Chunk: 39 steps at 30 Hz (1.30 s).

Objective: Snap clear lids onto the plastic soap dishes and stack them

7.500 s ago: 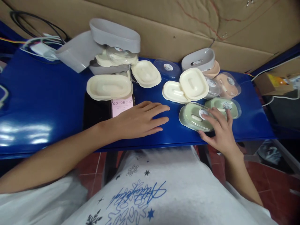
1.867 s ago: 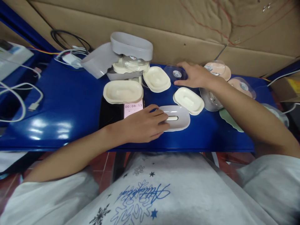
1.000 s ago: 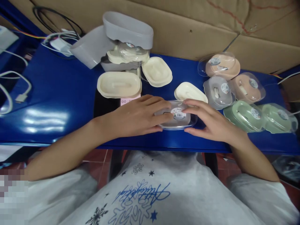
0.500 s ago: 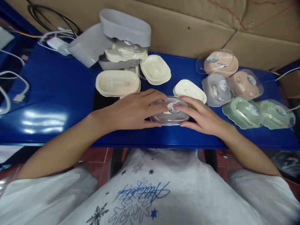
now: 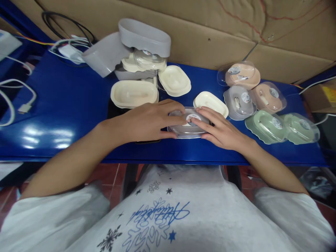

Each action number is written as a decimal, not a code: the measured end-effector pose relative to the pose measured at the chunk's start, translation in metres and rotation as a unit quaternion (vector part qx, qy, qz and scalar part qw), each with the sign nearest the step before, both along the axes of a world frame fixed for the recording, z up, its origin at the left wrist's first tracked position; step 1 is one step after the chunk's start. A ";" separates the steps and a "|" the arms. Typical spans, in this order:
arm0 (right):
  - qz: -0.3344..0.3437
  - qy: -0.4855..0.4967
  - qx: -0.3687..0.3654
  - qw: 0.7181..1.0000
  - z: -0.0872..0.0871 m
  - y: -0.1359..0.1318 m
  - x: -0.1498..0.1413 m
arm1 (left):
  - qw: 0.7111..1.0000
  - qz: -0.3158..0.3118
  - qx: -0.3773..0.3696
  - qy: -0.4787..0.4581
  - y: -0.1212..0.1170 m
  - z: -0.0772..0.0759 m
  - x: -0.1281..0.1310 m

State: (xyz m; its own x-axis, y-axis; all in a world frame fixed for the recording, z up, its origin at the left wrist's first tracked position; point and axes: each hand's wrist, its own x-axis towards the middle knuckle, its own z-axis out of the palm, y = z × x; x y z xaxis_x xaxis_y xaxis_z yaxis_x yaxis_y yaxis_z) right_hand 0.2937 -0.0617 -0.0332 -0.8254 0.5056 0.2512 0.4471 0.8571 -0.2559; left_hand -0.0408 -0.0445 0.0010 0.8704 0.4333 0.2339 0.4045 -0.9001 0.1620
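A grey soap dish [image 5: 187,132] with a clear lid and a round label lies on the blue table in front of me. My left hand [image 5: 149,120] grips its left end, thumb at the near edge and fingers over the top. From the other side, my right hand [image 5: 223,129] holds the right end, with fingertips on the lid near the label. Just behind my right fingers is a cream oval tray [image 5: 210,102]. Beyond my left hand sits a larger cream tray [image 5: 133,93], and another cream tray [image 5: 175,80] is farther back.
Several lidded soap dishes in peach, grey and green [image 5: 265,126] stand at the right. Grey oval containers [image 5: 144,36] are piled at the back left, beside a white charger and cables [image 5: 70,53]. Cardboard [image 5: 189,35] lines the back. A dark flat object shows partly under my left hand.
The view has shifted slightly. Both hands stay on the grey soap dish, and my fingers have moved only a little over its lid.
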 end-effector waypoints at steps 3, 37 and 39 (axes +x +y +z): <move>-0.006 0.009 -0.003 1.000 -0.001 0.003 0.001 | 1.000 0.002 0.011 0.001 0.004 -0.005 0.000; -0.022 0.070 0.042 0.996 -0.003 0.005 -0.005 | 0.951 0.014 0.005 -0.308 0.005 0.032 -0.005; -0.021 0.092 0.026 0.995 0.000 0.004 -0.005 | 0.951 0.023 0.009 -0.308 0.001 0.032 -0.003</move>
State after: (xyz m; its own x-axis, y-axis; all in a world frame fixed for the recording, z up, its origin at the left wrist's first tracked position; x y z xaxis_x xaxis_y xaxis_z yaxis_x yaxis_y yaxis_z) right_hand 0.2890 -0.0581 -0.0336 -0.7408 0.5218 0.4230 0.4329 0.8524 -0.2933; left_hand -0.0440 -0.0437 0.0329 0.5467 0.4579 0.7010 0.2766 -0.8890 0.3649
